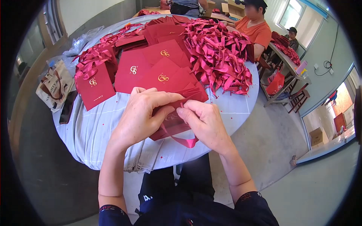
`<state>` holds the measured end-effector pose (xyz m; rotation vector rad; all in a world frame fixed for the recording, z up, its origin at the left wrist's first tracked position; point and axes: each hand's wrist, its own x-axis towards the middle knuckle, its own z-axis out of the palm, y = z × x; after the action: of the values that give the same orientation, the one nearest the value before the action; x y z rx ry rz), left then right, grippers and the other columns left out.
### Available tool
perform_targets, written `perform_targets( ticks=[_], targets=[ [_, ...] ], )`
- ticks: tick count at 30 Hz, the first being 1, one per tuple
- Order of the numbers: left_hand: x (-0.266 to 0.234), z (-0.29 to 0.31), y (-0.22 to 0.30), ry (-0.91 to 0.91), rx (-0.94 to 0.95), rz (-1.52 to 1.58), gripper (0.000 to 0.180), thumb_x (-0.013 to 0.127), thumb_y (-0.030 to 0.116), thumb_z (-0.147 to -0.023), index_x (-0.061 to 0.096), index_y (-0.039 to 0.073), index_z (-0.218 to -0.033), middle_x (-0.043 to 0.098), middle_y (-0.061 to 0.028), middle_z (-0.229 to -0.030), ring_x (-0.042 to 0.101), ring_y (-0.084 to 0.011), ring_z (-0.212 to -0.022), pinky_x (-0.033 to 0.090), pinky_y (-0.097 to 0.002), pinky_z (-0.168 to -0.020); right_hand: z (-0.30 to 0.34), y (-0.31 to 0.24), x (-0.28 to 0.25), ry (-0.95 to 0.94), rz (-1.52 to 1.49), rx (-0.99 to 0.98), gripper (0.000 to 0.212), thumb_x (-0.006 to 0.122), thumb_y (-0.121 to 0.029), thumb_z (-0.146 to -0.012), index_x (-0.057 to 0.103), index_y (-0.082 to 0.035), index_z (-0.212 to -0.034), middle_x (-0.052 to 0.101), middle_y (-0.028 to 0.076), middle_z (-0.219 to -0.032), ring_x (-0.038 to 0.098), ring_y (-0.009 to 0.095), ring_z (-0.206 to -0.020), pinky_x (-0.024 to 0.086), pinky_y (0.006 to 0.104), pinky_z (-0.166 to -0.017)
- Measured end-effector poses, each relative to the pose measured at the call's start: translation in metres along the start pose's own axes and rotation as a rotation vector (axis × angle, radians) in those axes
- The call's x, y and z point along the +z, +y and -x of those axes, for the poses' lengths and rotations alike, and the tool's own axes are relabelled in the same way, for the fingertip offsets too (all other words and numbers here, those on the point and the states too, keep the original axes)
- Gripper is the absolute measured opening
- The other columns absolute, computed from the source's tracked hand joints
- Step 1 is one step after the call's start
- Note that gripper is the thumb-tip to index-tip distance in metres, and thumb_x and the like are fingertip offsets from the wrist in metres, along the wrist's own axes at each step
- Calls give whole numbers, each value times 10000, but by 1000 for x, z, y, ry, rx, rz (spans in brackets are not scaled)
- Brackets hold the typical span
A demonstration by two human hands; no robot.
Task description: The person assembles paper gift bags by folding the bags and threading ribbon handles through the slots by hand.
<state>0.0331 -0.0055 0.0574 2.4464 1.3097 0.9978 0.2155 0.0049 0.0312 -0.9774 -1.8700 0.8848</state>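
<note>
A red paper gift bag [174,126] is between my hands at the near side of the round table. My left hand [145,113] grips its upper edge, thumb and fingers closed on the paper. My right hand [203,120] pinches a pink-red ribbon [184,141] at the bag's top, and a loop of it hangs down in front. Just beyond lie flat red bags [152,73] with gold emblems, overlapping in a pile. To the left, a finished-looking red bag [95,88] lies with ribbon handles near its top. My fingers hide where the ribbon meets the bag.
A large heap of pink-red ribbons [218,56] covers the table's right side. A dark phone [68,107] and a canvas tote [55,86] are at the left edge. Across the table sits a person in an orange shirt [254,30]. Side tables [286,56] stand to the right.
</note>
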Motion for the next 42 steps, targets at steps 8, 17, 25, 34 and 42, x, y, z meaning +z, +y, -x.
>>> perform_targets(
  ticks=[8, 17, 25, 34, 42],
  targets=[
    [5, -8, -7, 5, -92, 135, 180, 638, -6, -778, 665, -10, -957, 670, -109, -806, 597, -193, -720, 453, -300, -724, -1, 0, -2, 17, 127, -21, 253, 569, -149, -901, 516, 30, -730, 515, 223, -581, 532, 385, -534, 390, 428, -496],
    [5, -17, -25, -110, -208, 486, 145, 610, -22, -827, 630, -68, -963, 650, -70, -812, 568, -78, -782, 492, -261, -734, 5, 8, 5, 31, 78, -28, 255, 577, -151, -922, 545, 28, -744, 472, 47, -550, 417, 64, -521, 351, 281, -465],
    [-1, -22, -29, -230, -254, 567, 145, 598, -5, -869, 631, -58, -999, 643, -21, -876, 567, -66, -834, 484, -231, -782, 5, 8, 5, -3, 78, 53, 289, 589, -176, -937, 558, 20, -727, 507, 0, -566, 412, 26, -538, 339, 241, -464],
    [-1, -23, -28, -240, -229, 592, 135, 588, -11, -874, 632, -58, -993, 643, -21, -871, 570, -65, -827, 490, -228, -785, 4, 11, 8, 36, 50, 20, 270, 600, -172, -911, 546, 28, -738, 495, 172, -547, 479, 247, -445, 366, 364, -458],
    [0, -22, -29, -222, -248, 559, 139, 596, -11, -872, 636, -59, -996, 649, -26, -881, 577, -72, -833, 494, -231, -790, 4, 11, 7, 35, 23, 48, 269, 576, -171, -945, 577, 20, -755, 516, -9, -590, 423, 25, -550, 350, 226, -484]
  ],
)
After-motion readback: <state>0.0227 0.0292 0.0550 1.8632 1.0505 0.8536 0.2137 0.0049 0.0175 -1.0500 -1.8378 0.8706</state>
